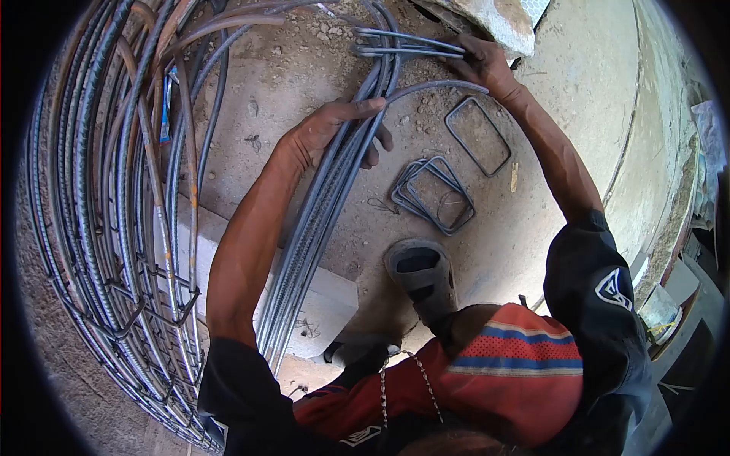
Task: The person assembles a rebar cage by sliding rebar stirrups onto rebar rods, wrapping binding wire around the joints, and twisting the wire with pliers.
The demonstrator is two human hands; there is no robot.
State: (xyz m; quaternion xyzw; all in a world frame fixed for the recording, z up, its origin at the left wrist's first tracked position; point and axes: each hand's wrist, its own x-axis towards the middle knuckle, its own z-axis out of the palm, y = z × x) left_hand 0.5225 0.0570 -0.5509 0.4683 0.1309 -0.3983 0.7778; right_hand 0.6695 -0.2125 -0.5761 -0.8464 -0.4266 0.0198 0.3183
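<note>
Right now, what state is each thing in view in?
Left hand: wrapped around steel bars
Steel bars: bunched together
Right hand: holding thin rods
Thin rods: crossing the steel bars
Wire hoop: lying apart
Hoop pile: overlapping
Rebar at left: bundled, unheld
Sandal: worn

Long grey rods [325, 190] slant in a bundle; bent stirrups [426, 52] cross them

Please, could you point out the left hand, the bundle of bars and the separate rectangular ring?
Left hand [322, 130], head view: back of the hand.
Bundle of bars [319, 202], head view: below the hand.
Separate rectangular ring [466, 148], head view: left long side.
</note>
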